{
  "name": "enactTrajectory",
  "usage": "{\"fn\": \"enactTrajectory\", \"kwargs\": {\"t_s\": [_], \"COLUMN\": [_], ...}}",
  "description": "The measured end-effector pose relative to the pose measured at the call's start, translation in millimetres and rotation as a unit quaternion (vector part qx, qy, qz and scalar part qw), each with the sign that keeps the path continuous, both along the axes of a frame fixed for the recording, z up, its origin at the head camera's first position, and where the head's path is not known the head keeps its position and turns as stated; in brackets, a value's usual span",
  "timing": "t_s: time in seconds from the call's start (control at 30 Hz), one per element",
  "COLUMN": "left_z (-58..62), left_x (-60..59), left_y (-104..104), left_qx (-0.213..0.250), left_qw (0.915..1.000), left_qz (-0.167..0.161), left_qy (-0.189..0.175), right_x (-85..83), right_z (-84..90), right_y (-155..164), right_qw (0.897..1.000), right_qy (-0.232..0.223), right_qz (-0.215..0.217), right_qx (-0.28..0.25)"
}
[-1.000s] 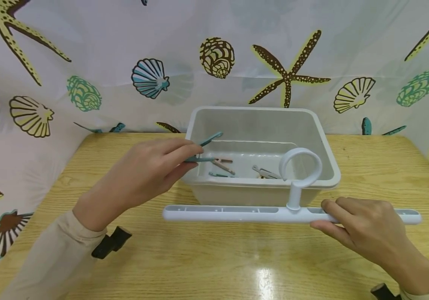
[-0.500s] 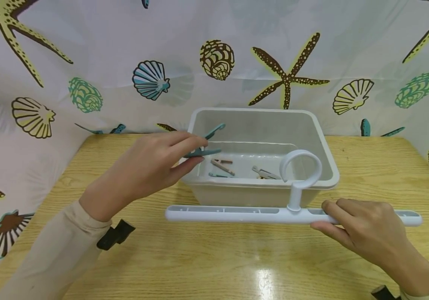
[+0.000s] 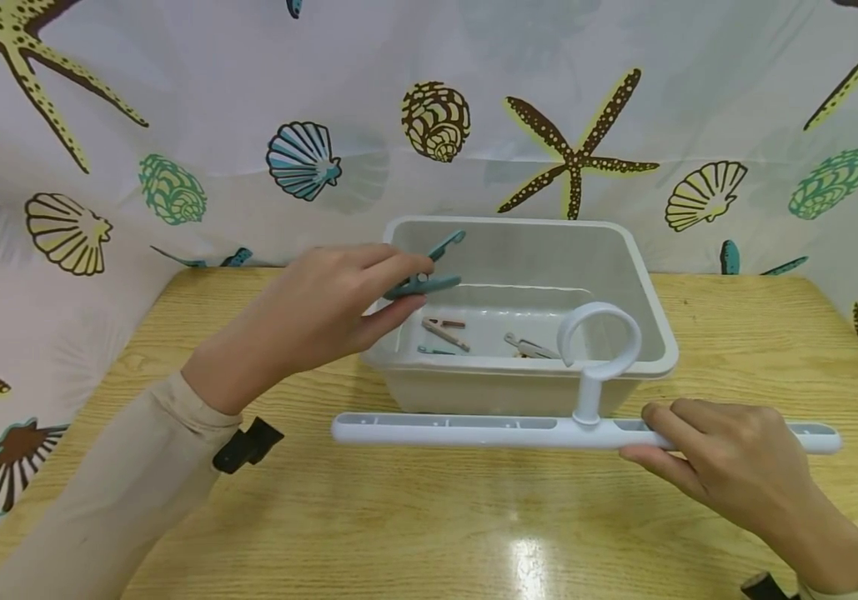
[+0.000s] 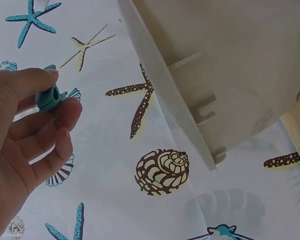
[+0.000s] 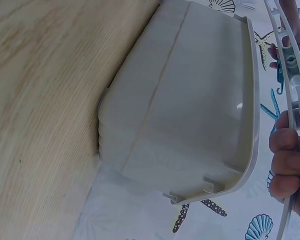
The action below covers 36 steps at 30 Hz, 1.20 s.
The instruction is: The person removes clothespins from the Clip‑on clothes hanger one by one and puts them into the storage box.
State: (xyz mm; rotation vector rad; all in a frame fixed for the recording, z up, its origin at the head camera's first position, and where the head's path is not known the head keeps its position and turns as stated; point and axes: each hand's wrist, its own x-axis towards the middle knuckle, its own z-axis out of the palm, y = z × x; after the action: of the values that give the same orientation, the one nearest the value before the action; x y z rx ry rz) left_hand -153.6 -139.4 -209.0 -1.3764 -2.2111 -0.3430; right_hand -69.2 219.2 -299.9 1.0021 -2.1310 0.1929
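My left hand (image 3: 316,312) pinches a teal clothespin (image 3: 436,286) between thumb and fingers, over the left end of a white plastic box (image 3: 466,393). The clothespin's long prongs spread apart, pointing right and away. In the left wrist view the same clothespin (image 4: 49,98) shows end-on in the fingertips. My right hand (image 3: 736,454) grips the right part of a white hanger (image 3: 466,433), a long slotted bar with a ring-shaped hook (image 3: 634,333) standing up. The bar runs crosswise in front of the box. Fingers (image 5: 286,162) curl round it in the right wrist view.
Inside the box lie a beige clothespin (image 3: 444,333), a grey one (image 3: 534,346) and a teal one (image 3: 434,350), the last partly hidden by the front rim. A wooden table (image 3: 413,517) bears the box. Behind it hangs a shell-patterned cloth (image 3: 368,67).
My left hand has risen slightly and moved right with the teal clothespin, whose prongs now sit higher above the box. The right hand and the hanger stay almost in place.
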Motion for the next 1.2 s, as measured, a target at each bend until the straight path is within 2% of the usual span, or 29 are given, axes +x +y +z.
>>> {"fn": "enactTrajectory", "kwargs": {"t_s": [0.2,0.4,0.67,0.83,1.03,1.1,1.2], "left_z": [3.2,5.6,0.9,-2.2,-3.4,-4.5,-6.9], "left_x": [-7.4,-15.5,-19.8,-12.4,2.2,8.2,19.4], "left_y": [5,11,10,4,1,0,2], "left_qx": [-0.007,-0.017,-0.045,-0.044,-0.059,-0.059,-0.057], "left_qw": [0.9999,0.9995,0.9962,0.9958,0.9950,0.9959,0.9975], "left_qz": [-0.002,0.014,0.041,0.048,0.057,0.049,0.020], "left_qy": [-0.008,-0.024,-0.063,-0.064,-0.056,-0.047,-0.036], "right_x": [1.3,1.5,-1.1,-1.5,-2.0,-2.0,-1.6], "right_z": [5.5,5.9,-9.1,-10.5,-12.0,-11.8,-10.5], "right_y": [-5,-6,7,9,8,7,4], "right_qw": [1.000,1.000,1.000,1.000,1.000,1.000,1.000], "right_qy": [0.009,0.023,-0.009,-0.015,-0.017,-0.014,-0.006], "right_qz": [0.008,0.009,-0.006,-0.014,-0.014,-0.011,-0.006], "right_qx": [-0.011,-0.019,0.005,0.013,0.011,0.007,-0.003]}}
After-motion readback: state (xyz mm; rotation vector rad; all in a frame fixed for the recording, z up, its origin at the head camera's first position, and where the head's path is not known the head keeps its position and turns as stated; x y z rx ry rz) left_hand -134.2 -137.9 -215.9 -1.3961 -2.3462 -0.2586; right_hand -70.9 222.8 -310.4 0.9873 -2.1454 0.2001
